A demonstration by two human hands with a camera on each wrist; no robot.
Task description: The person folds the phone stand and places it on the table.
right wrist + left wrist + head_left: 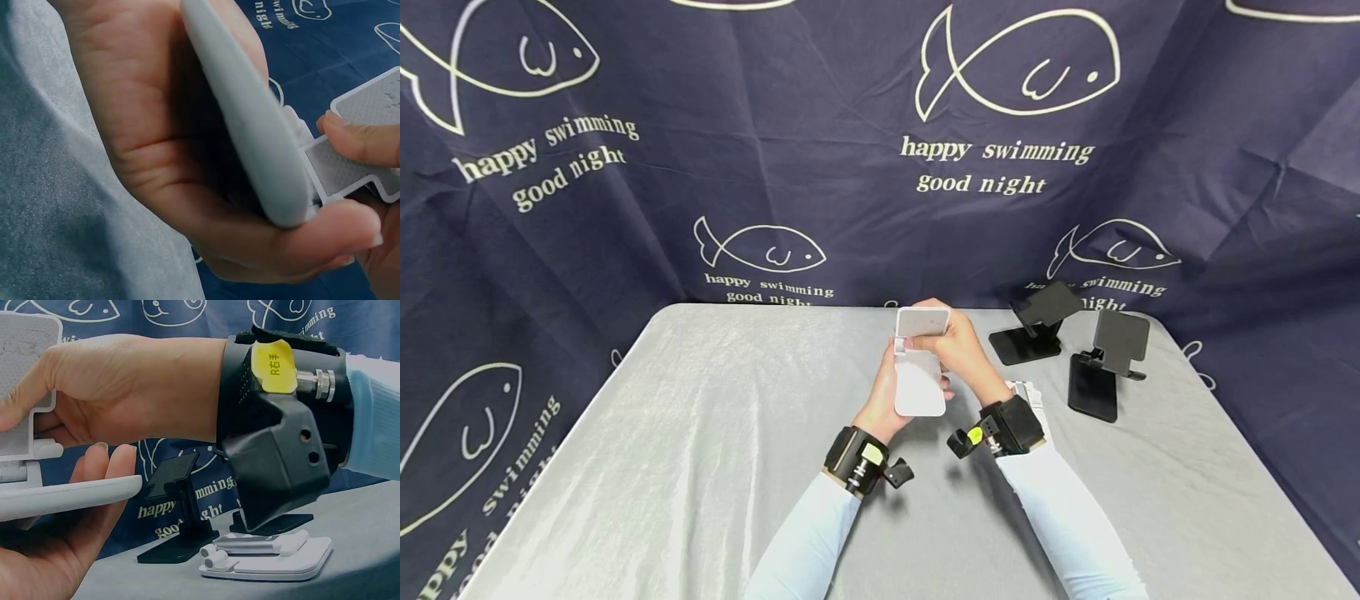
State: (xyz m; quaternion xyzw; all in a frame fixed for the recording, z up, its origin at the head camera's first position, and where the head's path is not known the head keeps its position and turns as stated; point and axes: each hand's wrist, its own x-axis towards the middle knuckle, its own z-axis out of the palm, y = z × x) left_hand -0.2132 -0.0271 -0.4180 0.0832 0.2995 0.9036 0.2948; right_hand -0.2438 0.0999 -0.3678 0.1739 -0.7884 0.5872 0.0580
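Note:
A white folding phone stand (919,387) is held up over the middle of the table, its upper plate raised at an angle from the base. My left hand (880,404) holds the base from below; in the right wrist view its palm and curled fingers lie around the base's rounded edge (256,125). With the thumb across its grey-padded face, my right hand (964,350) grips the upper plate (922,321). The left wrist view shows the hinge (19,472) between plate and base. Part of the right fingers is hidden behind the plate.
Another white phone stand (269,556) lies folded on the table, partly covered by my right wrist in the head view. Two black phone stands, one farther back (1026,343) and one nearer (1093,387), stand unfolded at the right. A dark blue printed curtain (850,150) hangs behind the grey-covered table (700,433).

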